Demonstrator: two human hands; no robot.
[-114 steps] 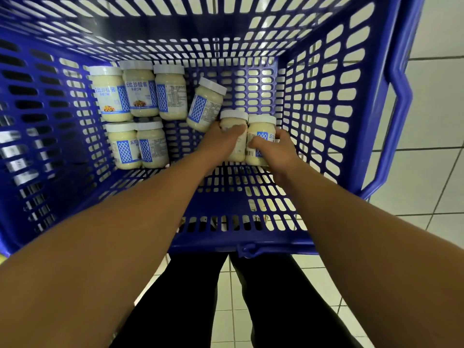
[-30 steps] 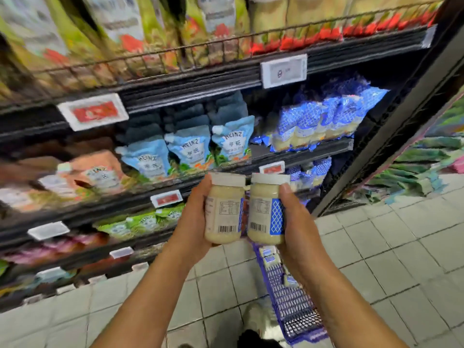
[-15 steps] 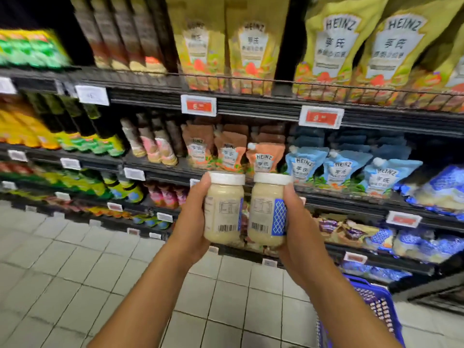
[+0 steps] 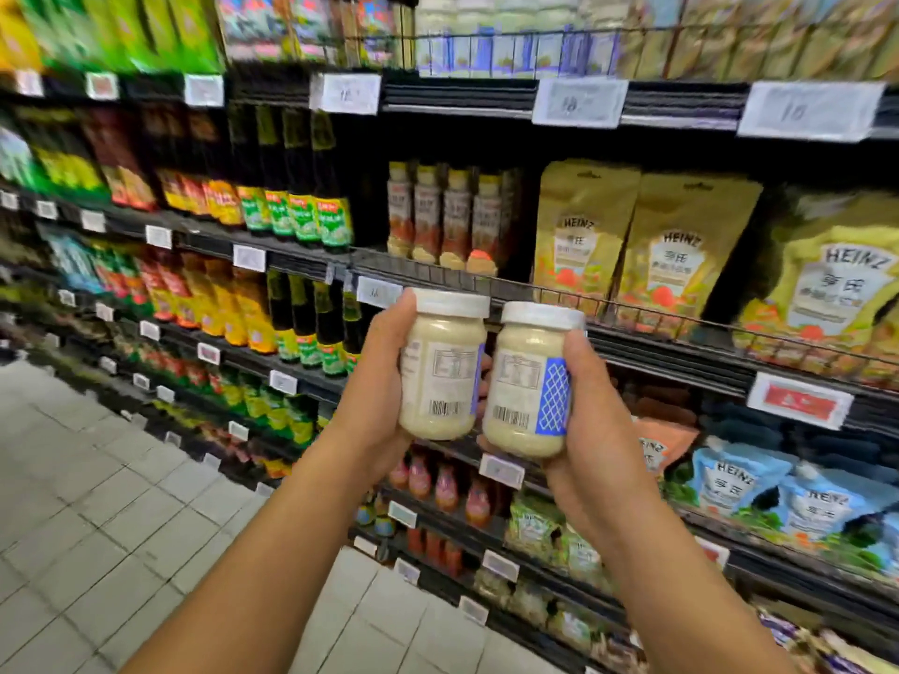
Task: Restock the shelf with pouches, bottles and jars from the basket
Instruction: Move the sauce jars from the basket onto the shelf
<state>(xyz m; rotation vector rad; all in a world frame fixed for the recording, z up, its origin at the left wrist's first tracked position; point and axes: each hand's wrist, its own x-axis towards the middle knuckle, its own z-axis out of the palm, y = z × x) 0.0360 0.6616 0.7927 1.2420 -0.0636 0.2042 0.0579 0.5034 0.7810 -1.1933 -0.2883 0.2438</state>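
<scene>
The left hand [image 4: 374, 381] was wrapped around the left jar [image 4: 442, 377] and the right hand [image 4: 596, 430] around the right jar [image 4: 528, 386], up in front of the shelf [image 4: 681, 355], so neither jar was on it yet.

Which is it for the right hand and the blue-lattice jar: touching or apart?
Touching. The head view shows the right hand gripping the blue-lattice jar, thumb lying across its label.

The left jar [image 4: 440, 381] and the right jar [image 4: 528, 406] are seen as clear and glossy, capped with matt white plastic lids [image 4: 542, 316] and wrapped in smooth printed labels [image 4: 518, 379]. The shelf rail [image 4: 681, 315] is formed of thin metal wire, and the pouches [image 4: 681, 245] are finished in shiny film.
</scene>
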